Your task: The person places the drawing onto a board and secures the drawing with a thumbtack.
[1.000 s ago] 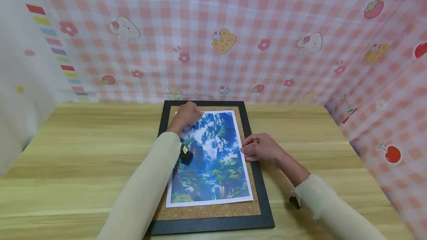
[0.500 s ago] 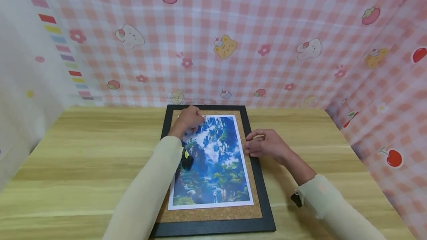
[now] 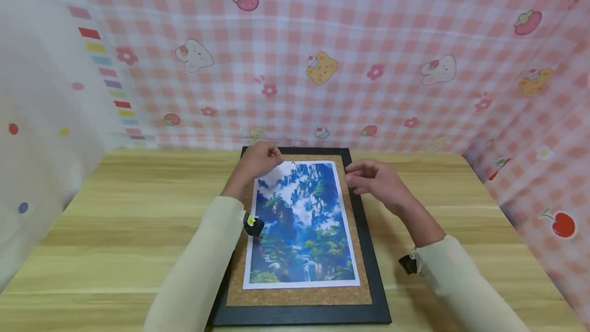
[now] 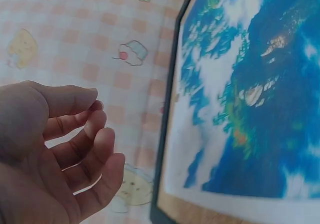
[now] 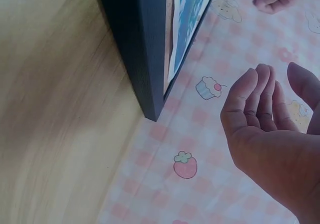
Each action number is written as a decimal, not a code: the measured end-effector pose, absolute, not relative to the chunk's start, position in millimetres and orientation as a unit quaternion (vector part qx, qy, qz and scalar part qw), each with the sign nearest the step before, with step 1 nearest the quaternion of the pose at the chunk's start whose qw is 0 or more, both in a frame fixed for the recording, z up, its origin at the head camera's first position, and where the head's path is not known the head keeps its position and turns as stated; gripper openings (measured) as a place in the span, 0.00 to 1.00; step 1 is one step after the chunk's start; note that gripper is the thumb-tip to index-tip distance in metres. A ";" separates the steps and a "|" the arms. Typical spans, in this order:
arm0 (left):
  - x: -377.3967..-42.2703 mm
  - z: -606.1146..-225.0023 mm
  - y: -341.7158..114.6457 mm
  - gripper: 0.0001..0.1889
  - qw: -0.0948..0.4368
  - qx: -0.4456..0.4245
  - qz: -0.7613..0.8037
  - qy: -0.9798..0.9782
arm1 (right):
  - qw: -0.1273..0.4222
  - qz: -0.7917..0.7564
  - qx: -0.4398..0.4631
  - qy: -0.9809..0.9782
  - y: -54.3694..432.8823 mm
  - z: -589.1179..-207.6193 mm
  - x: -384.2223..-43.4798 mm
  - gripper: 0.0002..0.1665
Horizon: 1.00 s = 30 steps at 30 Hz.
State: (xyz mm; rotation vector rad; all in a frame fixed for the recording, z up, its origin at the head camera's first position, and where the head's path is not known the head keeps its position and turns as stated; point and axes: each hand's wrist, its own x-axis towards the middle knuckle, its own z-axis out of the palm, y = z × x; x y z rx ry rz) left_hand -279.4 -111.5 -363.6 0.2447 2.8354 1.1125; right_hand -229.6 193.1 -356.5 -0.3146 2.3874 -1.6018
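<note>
A printed landscape picture point(image 3: 301, 224) of blue cliffs and green trees lies on a cork board point(image 3: 286, 297) with a black frame point(image 3: 304, 314). A small round dot, perhaps a pushpin point(image 3: 293, 164), sits at the print's top edge. My left hand point(image 3: 260, 160) hovers by the print's upper left corner, apart from it. In the left wrist view its fingers curve loosely, the thumb close to the index fingertip, and no held object shows. My right hand point(image 3: 380, 183) is raised beside the frame's right edge, fingers relaxed and holding nothing.
The board lies on a wooden table point(image 3: 138, 240). Behind it rises a pink checked cloth point(image 3: 276, 45) with cartoon prints, and another patterned cloth point(image 3: 544, 168) borders the right side. A dark wrist camera point(image 3: 253, 225) sits at my left cuff.
Both hands have lifted away from the board, the right one also moving toward the far side. The dot at the print's top edge now shows beside the left hand. The head view has shifted slightly.
</note>
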 end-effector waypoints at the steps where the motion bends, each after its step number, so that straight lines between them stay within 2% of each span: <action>1: -277.0 -360.7 -112.4 0.08 0.038 0.082 0.364 0.927 | 0.121 -0.549 -0.109 0.819 193.4 -355.4 -229.9 0.21; 20: -231.1 -328.4 -121.6 0.10 -0.040 0.160 0.354 0.921 | 0.028 -0.463 -0.191 0.865 193.9 -345.8 -233.5 0.20; 30: -206.0 -318.1 -146.8 0.20 -0.075 0.187 0.285 0.937 | -0.052 -0.401 -0.218 0.888 212.3 -322.6 -225.2 0.24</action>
